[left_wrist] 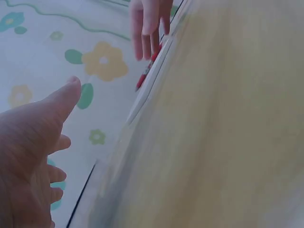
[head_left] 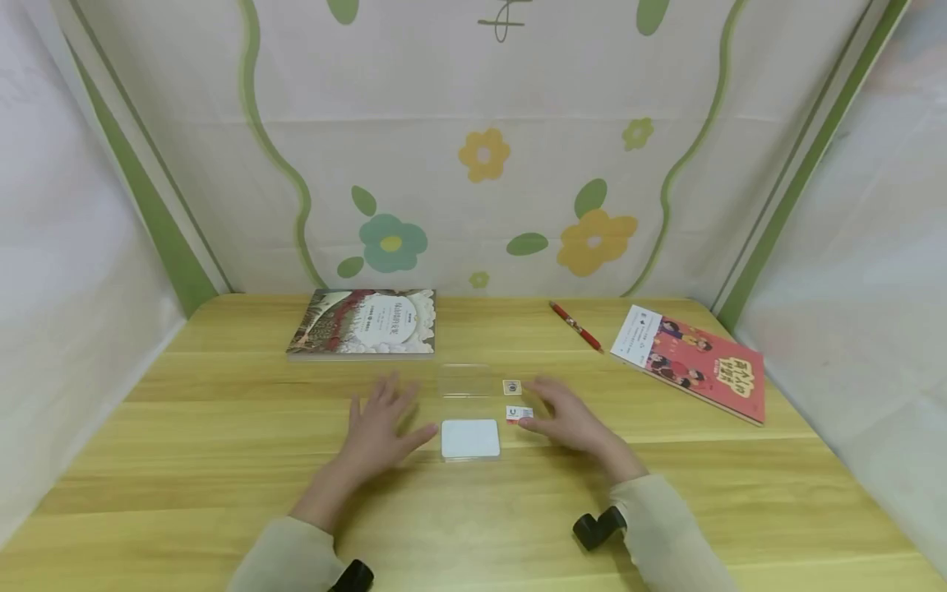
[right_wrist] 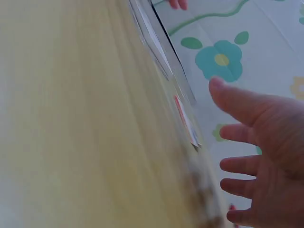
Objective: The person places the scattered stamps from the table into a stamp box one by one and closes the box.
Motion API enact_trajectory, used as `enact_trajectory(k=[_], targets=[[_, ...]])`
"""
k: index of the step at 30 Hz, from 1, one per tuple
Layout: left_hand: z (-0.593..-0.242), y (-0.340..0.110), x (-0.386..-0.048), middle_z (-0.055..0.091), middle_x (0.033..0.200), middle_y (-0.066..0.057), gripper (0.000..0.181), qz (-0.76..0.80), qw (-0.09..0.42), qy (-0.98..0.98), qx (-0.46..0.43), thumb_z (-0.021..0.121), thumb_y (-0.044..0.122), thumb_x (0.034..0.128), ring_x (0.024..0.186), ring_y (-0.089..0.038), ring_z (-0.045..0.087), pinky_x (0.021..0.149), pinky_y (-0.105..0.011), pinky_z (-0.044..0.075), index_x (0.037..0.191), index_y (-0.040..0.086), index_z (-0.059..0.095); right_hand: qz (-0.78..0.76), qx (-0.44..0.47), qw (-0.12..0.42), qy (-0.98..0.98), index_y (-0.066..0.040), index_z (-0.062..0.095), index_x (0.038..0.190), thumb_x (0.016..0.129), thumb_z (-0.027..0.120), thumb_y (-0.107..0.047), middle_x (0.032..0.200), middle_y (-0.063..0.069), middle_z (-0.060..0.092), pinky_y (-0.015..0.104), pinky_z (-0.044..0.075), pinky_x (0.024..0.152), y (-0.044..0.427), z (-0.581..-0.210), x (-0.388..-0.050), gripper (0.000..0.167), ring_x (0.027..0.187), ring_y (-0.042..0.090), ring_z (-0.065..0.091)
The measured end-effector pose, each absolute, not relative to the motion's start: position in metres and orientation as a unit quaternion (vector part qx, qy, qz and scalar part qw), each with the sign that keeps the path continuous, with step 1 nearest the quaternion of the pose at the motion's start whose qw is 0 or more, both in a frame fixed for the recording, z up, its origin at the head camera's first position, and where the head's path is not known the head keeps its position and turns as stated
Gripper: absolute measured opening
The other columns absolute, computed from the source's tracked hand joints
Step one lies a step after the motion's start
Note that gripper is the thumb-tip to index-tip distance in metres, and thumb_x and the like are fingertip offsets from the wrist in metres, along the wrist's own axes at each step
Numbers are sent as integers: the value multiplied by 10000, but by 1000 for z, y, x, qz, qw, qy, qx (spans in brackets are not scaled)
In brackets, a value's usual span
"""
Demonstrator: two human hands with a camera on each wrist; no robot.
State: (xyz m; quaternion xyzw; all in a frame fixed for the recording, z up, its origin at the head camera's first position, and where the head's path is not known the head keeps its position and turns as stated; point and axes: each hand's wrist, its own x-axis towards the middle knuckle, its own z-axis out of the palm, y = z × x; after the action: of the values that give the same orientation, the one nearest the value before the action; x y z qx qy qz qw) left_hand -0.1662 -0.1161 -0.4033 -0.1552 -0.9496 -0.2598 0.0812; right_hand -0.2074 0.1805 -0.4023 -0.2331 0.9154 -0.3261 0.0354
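Observation:
On the wooden table lies a clear plastic case with a white card in its near part. A transparent plastic piece lies just beyond it. To the right sit a small square label with a dark round mark and a small white-and-red printed piece. My left hand, fingers spread, is left of the case and holds nothing. My right hand is beside the two small pieces, its thumb and fingertips close to them; whether they touch is unclear. Both wrist views show straight, parted fingers.
A picture book lies at the back left. Toward the back right are a red pen and a red-covered book, set at an angle. A flowered cloth hangs behind the table, with pale cloth at both sides.

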Motion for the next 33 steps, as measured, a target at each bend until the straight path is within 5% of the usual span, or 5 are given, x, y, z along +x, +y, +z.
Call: enact_trajectory(k=[16, 33], targets=[[-431, -99, -158, 287, 1349, -164, 762, -294, 57, -935, -192, 553, 603, 700, 1249, -315, 180, 943, -559, 18, 1300, 157, 407, -371, -171, -24, 913, -44, 614, 993, 740, 680, -137, 1216, 161, 450, 477, 239, 937, 174, -422, -202, 278, 1147, 340, 351], [-430, -88, -154, 326, 1323, -178, 656, -263, 57, -944, -189, 601, 535, 707, 1236, -367, 178, 921, -589, 29, 1246, 182, 482, -376, -156, -41, 912, -64, 604, 891, 736, 669, -86, 1203, 164, 454, 481, 236, 937, 173, -427, -201, 170, 1141, 344, 352]])
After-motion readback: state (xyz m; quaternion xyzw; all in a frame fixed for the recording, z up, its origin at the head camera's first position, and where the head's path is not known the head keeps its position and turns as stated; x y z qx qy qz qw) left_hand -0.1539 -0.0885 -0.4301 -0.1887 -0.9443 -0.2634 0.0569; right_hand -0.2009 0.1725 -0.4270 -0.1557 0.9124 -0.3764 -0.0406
